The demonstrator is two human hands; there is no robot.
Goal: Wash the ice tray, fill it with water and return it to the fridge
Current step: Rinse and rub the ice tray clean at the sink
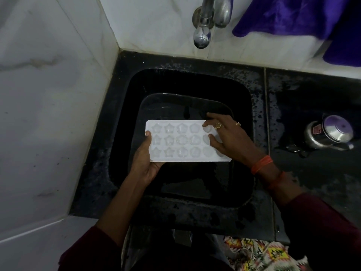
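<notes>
– Over the black sink (242,118), mid-frame: where exactly is the tray?
– You hold the ice tray (175,142) level above the basin, its long side running across the frame. It is white, matte plastic, a flat rectangle with rounded corners. It has three rows of shallow moulds, stars toward the left and rounder shapes toward the right.
– And my left hand?
– Your left hand (145,160) grips the tray's left end, the thumb (147,134) laid on the top edge and the other fingers hidden beneath.
– The right?
– Your right hand (228,137) lies on the tray's right end. Its fingers (205,125) are spread and slightly bent, tips touching the moulds, and one fingertip reaches past the far edge. A gold-coloured ring (218,125) sits on one finger, and orange thread (260,164) circles the wrist.
– Around it?
– A shiny metal tap (202,36) is at upper centre and a purple cloth (293,16) at upper right. A steel lidded vessel (330,133) sits on the wet, speckled black counter (312,173) at right, with veined pale tiles (48,94) at left.
</notes>
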